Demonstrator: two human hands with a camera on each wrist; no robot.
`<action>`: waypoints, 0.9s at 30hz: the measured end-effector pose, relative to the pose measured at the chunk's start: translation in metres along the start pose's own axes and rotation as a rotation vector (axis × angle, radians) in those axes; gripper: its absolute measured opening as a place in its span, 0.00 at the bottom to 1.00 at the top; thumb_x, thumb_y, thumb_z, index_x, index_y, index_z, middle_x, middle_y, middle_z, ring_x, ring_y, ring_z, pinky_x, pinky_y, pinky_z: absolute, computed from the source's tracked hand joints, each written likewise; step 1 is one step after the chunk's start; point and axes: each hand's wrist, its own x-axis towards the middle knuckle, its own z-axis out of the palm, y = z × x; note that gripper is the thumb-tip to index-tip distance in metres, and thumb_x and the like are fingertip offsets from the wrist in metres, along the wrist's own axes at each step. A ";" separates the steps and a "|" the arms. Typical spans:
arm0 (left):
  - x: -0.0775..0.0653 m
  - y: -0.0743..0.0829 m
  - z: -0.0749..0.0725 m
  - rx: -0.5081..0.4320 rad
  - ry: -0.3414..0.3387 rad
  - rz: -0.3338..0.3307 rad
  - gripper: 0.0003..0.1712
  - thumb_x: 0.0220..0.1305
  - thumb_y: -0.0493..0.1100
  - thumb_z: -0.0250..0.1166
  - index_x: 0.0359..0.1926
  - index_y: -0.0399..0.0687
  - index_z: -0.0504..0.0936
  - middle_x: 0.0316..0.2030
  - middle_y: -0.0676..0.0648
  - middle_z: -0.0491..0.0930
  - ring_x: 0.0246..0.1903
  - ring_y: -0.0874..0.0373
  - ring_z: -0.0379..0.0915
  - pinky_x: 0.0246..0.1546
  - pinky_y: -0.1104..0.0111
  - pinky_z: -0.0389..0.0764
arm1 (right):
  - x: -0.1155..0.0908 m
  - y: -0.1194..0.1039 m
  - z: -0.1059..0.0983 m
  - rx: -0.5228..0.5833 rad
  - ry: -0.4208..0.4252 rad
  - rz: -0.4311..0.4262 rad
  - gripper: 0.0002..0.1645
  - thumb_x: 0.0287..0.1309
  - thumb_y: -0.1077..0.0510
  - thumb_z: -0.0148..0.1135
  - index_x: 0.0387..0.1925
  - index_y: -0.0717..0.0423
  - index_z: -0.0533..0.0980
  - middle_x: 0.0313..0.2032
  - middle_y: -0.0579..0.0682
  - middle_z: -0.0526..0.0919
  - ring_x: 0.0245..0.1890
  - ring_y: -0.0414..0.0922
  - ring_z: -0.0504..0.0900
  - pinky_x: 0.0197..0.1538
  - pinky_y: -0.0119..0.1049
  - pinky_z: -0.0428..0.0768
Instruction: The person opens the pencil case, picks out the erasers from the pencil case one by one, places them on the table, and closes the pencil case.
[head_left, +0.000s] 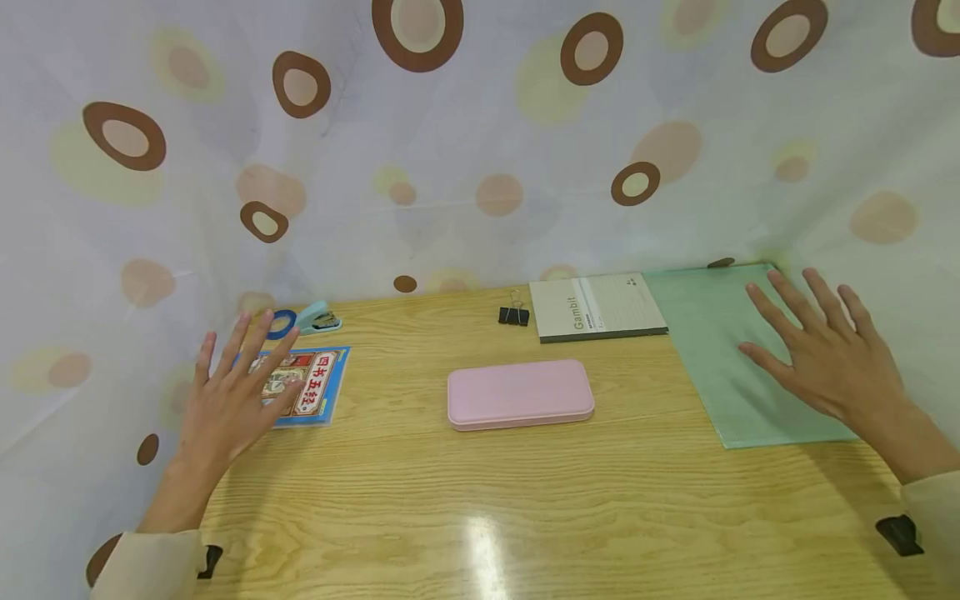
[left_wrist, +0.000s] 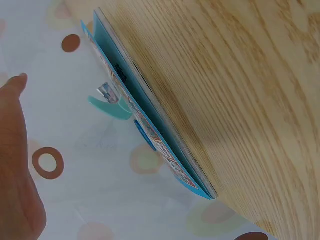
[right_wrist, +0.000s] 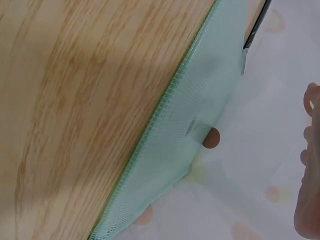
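My left hand (head_left: 234,400) hovers with fingers spread over a blue-edged book (head_left: 324,392) at the left and holds nothing; in the left wrist view the book (left_wrist: 145,115) is seen edge-on, its cover slightly lifted. At the right, my right hand (head_left: 836,367) is held with spread fingers above a green mesh document pouch (head_left: 720,375), also holding nothing. Between the hands lies a pink pencil case (head_left: 520,394). Behind it are a black binder clip (head_left: 513,316) and a notebook (head_left: 600,306) marked "Gambit", whose right edge adjoins the pouch.
A light blue stapler (head_left: 318,318) and a roll of blue tape (head_left: 281,324) sit behind the book. White curtain (head_left: 465,125) with brown and yellow circles encloses the wooden table (head_left: 420,500) at the back and both sides.
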 end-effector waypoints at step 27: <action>0.050 0.099 0.036 -0.799 -0.538 -0.060 0.43 0.73 0.61 0.64 0.81 0.58 0.59 0.79 0.46 0.57 0.79 0.41 0.50 0.72 0.38 0.58 | 0.051 -0.146 0.033 1.138 -0.858 0.513 0.47 0.68 0.48 0.69 0.81 0.44 0.58 0.79 0.58 0.56 0.79 0.65 0.52 0.71 0.72 0.57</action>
